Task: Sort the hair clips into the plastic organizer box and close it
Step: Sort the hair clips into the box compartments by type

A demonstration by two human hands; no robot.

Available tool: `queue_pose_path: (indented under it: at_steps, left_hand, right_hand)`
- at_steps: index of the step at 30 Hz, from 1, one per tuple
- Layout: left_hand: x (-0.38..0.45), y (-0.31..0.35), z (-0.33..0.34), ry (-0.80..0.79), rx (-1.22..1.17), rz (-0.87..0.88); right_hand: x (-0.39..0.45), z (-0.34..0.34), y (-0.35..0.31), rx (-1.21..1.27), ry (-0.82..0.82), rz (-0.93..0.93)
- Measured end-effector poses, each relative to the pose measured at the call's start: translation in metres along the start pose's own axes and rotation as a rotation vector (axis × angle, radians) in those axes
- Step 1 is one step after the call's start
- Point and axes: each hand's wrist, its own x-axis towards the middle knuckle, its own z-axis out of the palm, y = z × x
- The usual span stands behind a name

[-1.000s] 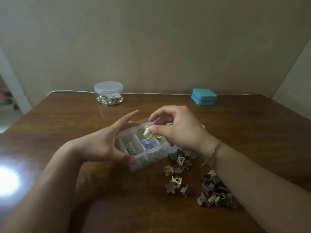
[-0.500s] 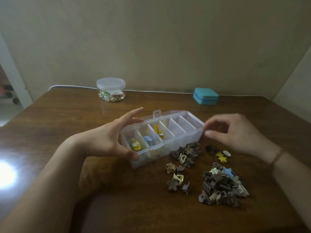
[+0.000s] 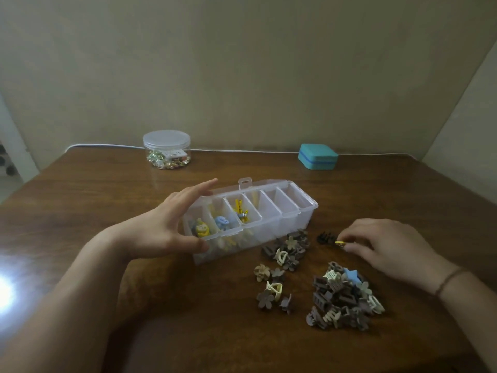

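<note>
A clear plastic organizer box [image 3: 290, 222] stands open in the middle of the table, its lid folded back. The left compartments hold yellow and blue clips; the right ones look bare. My left hand [image 3: 172, 227] grips the box's left end, thumb on the near wall, fingers over the far edge. My right hand [image 3: 387, 246] rests on the table to the right of the box and pinches a small yellow clip [image 3: 340, 242] beside a dark clip [image 3: 325, 237]. Brown and cream clips lie loose in a heap [image 3: 341, 300] and in smaller groups [image 3: 289, 249].
A round clear jar [image 3: 166, 149] with a lid and shiny bits inside stands at the back left. A teal case [image 3: 318, 156] sits at the back right. A white cable [image 3: 242, 150] runs along the far table edge by the wall.
My right hand left the box, dropped a yellow clip into the leftmost compartment, and moved right and down to the table, where it now pinches a yellow clip. My left hand stayed.
</note>
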Motion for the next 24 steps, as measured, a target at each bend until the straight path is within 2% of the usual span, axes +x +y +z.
queue_pose_path:
  at_steps: [5,10,15,20,24]
  left_hand:
    - [0.002,0.0,0.002,0.058,0.061,-0.002]
    - [0.002,-0.001,0.001,0.114,0.098,0.022]
    - [0.002,-0.003,-0.001,0.098,0.098,0.017]
    - [0.004,0.003,0.002,0.143,0.229,0.018]
    - [0.007,0.009,0.007,0.205,0.278,0.029]
  right_hand:
    - [0.021,-0.023,-0.034,0.367,0.378,-0.174]
    - [0.065,-0.036,-0.102,0.47,0.54,-0.399]
    - [0.086,-0.02,-0.131,0.346,0.357,-0.46]
    - [0.058,-0.026,-0.093,0.423,0.362,-0.349]
    - [0.023,-0.025,-0.062,0.413,0.177,-0.353]
